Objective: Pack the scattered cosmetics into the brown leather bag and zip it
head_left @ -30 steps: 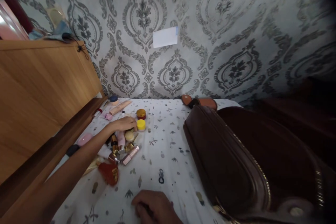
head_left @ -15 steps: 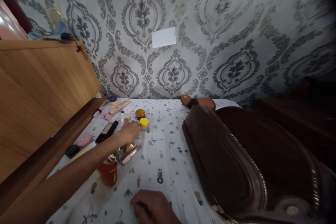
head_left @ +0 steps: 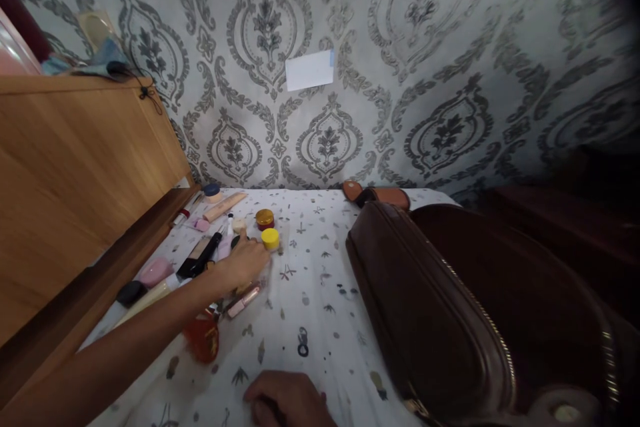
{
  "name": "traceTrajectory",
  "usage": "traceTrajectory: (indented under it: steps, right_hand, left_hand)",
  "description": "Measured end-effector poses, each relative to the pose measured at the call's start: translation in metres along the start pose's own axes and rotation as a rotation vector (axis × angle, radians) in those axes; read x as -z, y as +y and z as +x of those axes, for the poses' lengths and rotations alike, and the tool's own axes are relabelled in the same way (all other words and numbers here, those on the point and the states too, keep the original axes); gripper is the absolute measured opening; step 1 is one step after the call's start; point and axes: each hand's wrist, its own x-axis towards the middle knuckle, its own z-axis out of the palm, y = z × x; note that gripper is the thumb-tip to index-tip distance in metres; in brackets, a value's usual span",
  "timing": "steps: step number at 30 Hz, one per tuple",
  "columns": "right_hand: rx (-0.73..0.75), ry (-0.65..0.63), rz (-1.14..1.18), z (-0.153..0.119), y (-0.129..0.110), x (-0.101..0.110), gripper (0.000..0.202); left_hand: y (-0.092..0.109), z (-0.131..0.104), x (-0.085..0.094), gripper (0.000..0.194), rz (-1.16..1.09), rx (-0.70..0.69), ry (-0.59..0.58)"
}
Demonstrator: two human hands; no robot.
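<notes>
- Cosmetics [head_left: 235,260] lie in a loose heap on the patterned white sheet [head_left: 310,293], left of centre and just right of the wooden board; this small clutter of tubes, sticks and pots is what the left hand works among.
- Handling, as a judgement: each piece looks light, hard-shelled and smooth, so likely to slip or roll on the soft sheet. A pinch across the body of a tube, or around the lid of a pot, seems the surest hold. Glass or brittle plastic parts could crack if knocked together.
- Left hand [head_left: 243,262] reaches far across the heap, palm down, fingers loosely curled over the pieces. It touches them, but whether it has closed on any one piece I cannot tell.
- Just beyond its fingertips stands a yellow-lidded pot [head_left: 270,238], with a red and gold pot [head_left: 265,218] a little farther off.
- A pink tube [head_left: 243,301] lies just near of the hand, and an orange-red item [head_left: 203,340] nearer still, beside the forearm.
- Right hand [head_left: 287,400] rests on the sheet at the near edge, fingers curled under; nothing visible in it.
- A large brown bag [head_left: 440,307] with a zip fills the right side, well apart from the heap.
- Wooden board [head_left: 75,167] walls the left.
</notes>
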Motion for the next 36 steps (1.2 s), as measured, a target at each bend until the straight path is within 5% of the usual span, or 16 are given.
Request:
traceTrajectory:
  steps: [4,8,17,27,36]
  right_hand:
    - [-0.116,-0.036,-0.061,0.006,0.011,-0.012,0.040]
    - [-0.073,-0.083,0.018,0.005,0.013,-0.008,0.042]
    - [-0.087,-0.165,-0.022,0.027,0.028,-0.031,0.030]
    - [0.071,0.005,0.076,0.010,0.001,0.011,0.036]
    - [0.103,0.009,0.000,-0.010,-0.015,0.010,0.035]
  left_hand:
    - [0.000,0.002,-0.007,0.018,0.001,-0.001,0.022]
    - [0.004,0.007,-0.013,0.019,0.011,0.010,0.045]
    - [0.000,0.020,-0.003,0.025,-0.008,0.033,-0.003]
    - [-0.003,0.034,-0.006,0.023,-0.012,0.125,0.061]
    - [0.010,-0.003,-0.008,0.011,-0.109,0.125,0.190]
